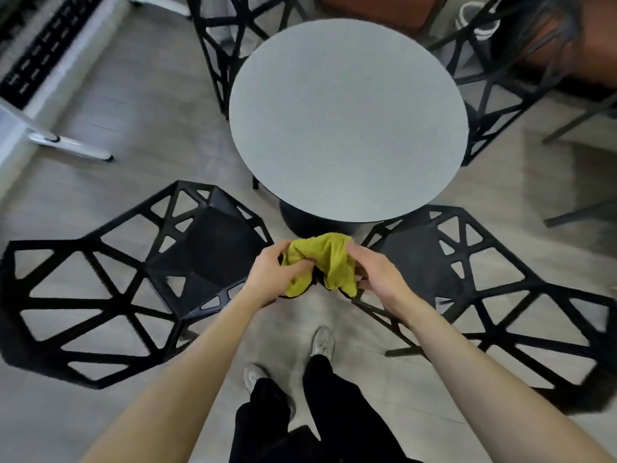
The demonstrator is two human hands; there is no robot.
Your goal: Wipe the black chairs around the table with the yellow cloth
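Both my hands hold the yellow cloth (320,262) bunched between them: left hand (272,274) curled round one end, right hand (377,275) pinching the other, probably refolding it for a fresh face. It hangs over the floor gap between two black chairs, at the round worktop's (347,118) six o'clock.

Count: one cloth, four chairs at seven (133,282), five (484,292), eleven (220,38) and two o'clock (490,95). Far pair partly hidden, so perhaps more.

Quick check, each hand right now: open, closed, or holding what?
Left hand: fingers curled, gripping the crumpled yellow cloth.
Right hand: also holding the cloth, from its other side.
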